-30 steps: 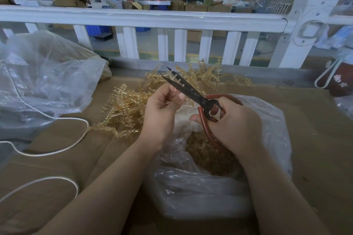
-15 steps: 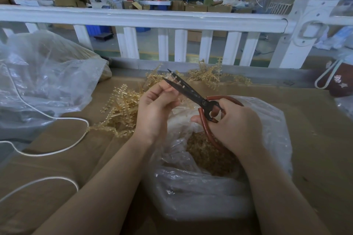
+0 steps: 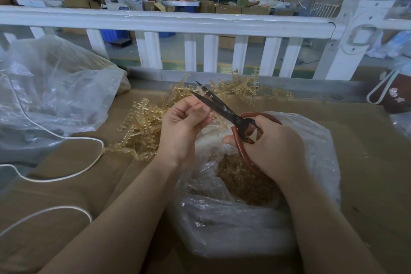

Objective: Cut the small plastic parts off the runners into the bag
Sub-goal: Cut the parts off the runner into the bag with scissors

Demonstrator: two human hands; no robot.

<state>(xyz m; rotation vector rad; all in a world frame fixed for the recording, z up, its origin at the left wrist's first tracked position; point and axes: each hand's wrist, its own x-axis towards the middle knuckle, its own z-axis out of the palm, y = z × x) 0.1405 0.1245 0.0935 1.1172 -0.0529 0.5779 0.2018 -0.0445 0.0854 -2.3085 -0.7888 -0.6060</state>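
Observation:
My right hand [image 3: 271, 147] grips the red handles of black-bladed scissors [image 3: 219, 109], whose blades point up and left and stand slightly apart. My left hand [image 3: 183, 124] pinches a thin translucent amber runner [image 3: 216, 119] right beside the blades, above the bag's mouth. Below both hands sits a clear plastic bag [image 3: 311, 162] holding a heap of small amber cut parts [image 3: 240, 180]. A pile of amber runners [image 3: 144, 124] with parts on them lies on the cardboard to the left and behind the hands.
A large crumpled clear bag [image 3: 55, 95] lies at the left, with a white cord [image 3: 66, 176] looping over the brown cardboard surface [image 3: 367, 162]. A white fence [image 3: 178, 22] borders the far edge. A dark red bag with white handles [image 3: 391, 95] hangs at the right.
The scissors and right hand have stayed almost in place. My left hand has shifted its hold on the runner slightly by the blades.

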